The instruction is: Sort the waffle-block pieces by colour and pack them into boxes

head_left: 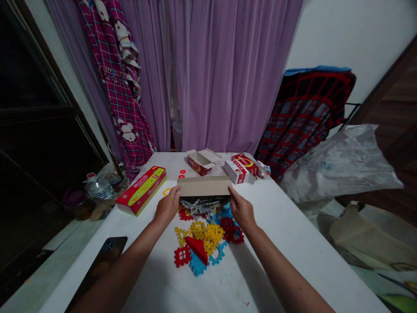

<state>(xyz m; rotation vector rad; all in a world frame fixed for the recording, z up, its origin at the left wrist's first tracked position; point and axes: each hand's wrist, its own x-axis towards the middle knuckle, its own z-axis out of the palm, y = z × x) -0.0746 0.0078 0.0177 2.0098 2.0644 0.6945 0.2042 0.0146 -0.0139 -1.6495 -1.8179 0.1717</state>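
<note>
Between my two hands is a plain brown cardboard panel, held level above the white table; whether it is a loose sheet or the side of a box I cannot tell. My left hand pinches its left end, and my right hand grips the right end. Grey pieces show just below the panel's near edge. Closer to me lies a loose pile of interlocking plastic pieces: yellow ones, a red window piece, a folded red piece, blue pieces and dark red pieces.
A red and yellow-green box lies at the left, with a dark phone nearer me. Farther back are an open red carton, white and red cartons and small red rings. Purple curtains hang behind the table.
</note>
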